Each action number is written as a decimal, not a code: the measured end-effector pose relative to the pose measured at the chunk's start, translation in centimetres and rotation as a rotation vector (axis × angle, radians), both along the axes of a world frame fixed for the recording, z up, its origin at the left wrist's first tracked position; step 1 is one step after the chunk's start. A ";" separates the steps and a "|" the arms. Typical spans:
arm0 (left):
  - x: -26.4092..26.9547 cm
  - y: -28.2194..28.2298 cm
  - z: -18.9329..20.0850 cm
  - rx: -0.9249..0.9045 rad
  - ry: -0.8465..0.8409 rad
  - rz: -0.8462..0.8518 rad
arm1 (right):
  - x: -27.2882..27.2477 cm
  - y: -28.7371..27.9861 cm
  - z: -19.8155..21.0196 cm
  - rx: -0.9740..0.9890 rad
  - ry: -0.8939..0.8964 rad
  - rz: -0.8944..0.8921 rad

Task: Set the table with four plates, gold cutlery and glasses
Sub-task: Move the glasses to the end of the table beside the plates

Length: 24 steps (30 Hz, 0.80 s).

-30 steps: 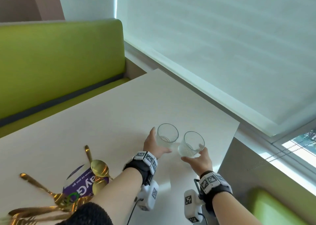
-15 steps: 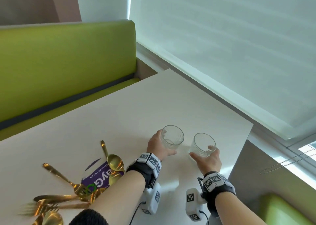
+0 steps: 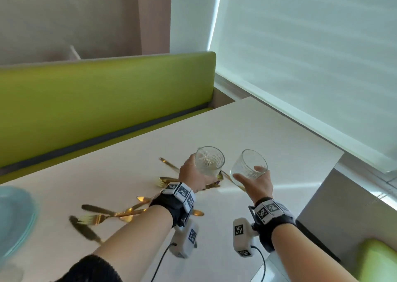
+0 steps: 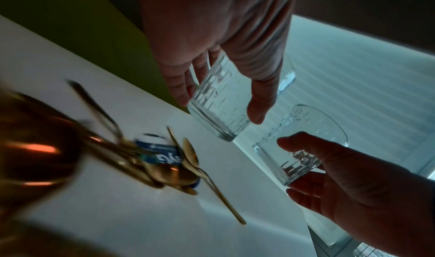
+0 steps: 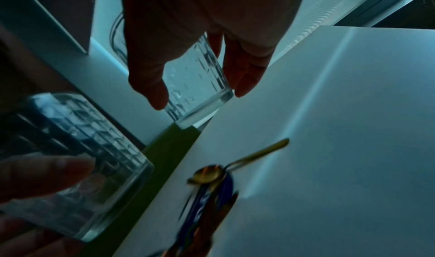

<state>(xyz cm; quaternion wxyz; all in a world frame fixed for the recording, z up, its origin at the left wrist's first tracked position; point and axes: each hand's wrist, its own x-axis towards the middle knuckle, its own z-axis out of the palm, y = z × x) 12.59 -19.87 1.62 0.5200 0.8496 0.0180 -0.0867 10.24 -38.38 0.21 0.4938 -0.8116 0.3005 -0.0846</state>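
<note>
Both glasses, on the surface [image 3: 111,170] 1 s ago, are now lifted over the gold cutlery [image 3: 120,213]: left hand [image 3: 194,177] grips one glass [image 3: 209,160], right hand [image 3: 256,182] the other glass [image 3: 249,164], prob. bound for place settings.

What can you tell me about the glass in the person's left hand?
The glass is a clear, empty tumbler with a raised grid pattern on its wall and a thick base. The left hand grips it around the side, thumb on one side and fingers opposite, holding it clear above the white table, tilted, beside the other glass.
</note>
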 end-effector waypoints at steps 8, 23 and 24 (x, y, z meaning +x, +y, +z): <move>-13.2 15.8 0.5 -0.063 -0.006 0.255 | -9.0 15.3 0.5 -0.001 0.030 0.282; -29.2 30.7 -4.9 -0.069 0.134 0.685 | -18.8 33.5 -3.3 -0.146 0.263 0.795; -29.9 31.3 -5.1 -0.064 0.153 0.692 | -19.3 34.0 -3.6 -0.158 0.270 0.818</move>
